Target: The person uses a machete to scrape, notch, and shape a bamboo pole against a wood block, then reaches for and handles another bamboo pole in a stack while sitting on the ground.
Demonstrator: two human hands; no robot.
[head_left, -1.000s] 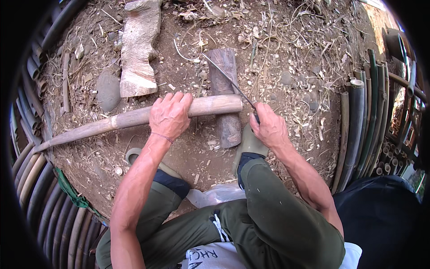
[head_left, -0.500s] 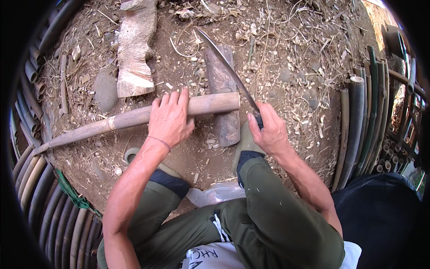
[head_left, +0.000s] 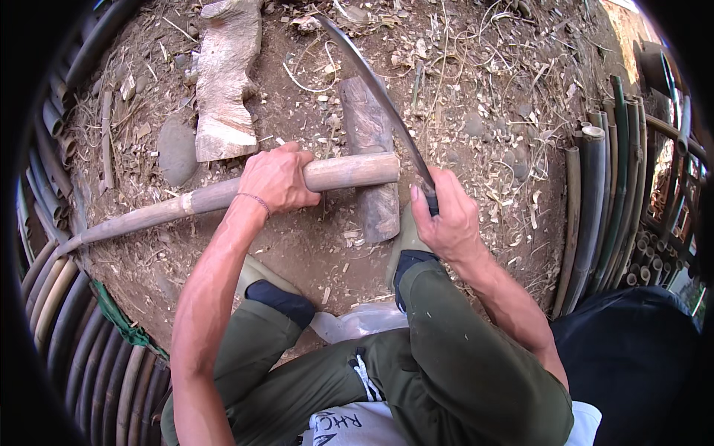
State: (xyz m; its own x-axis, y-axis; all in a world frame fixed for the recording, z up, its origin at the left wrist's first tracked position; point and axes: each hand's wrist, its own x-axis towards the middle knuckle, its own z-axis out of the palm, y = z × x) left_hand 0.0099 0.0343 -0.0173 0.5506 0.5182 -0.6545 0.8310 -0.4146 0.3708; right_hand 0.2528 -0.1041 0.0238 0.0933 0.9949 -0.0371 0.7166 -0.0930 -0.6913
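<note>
A long brown bamboo pole (head_left: 216, 197) lies slantwise before me, its thick cut end to the right and its thin end at the far left. My left hand (head_left: 279, 178) is wrapped round it behind the thick end. Under that end, crosswise, lies a dark wooden block (head_left: 368, 134) on the ground. Closed round the dark handle of a machete, my right hand (head_left: 450, 215) is just right of the pole's end. The machete's long curved blade (head_left: 379, 93) points up and left, over the block's far part as seen here.
A pale, rough-hewn piece of wood (head_left: 227, 82) and a grey stone (head_left: 178, 152) lie beyond the pole. Bamboo poles stand at the right (head_left: 590, 201) and line the left edge (head_left: 82, 357). Wood chips litter the dirt. A clear plastic bag (head_left: 361, 321) lies between my feet.
My left hand has gone from lying flat over the pole to gripping round it. The machete's tip has shifted farther away and slightly left. My left foot has shifted right.
</note>
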